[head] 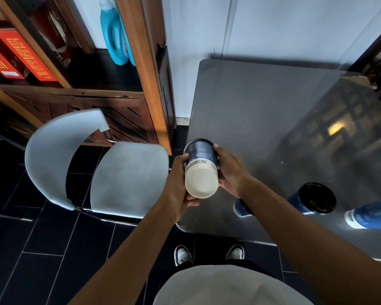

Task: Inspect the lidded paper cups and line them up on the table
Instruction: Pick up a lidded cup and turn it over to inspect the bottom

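Both bare arms are reaching forward, meeting around the held cup (201,170). The left hand (179,186) is gripping its left side, fingers curling beneath; the right hand (230,170) is clasping its right side.

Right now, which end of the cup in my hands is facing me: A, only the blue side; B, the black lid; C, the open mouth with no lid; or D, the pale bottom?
D: the held cup is tipped on its side between the left hand and right hand, its pale round base toward the camera.
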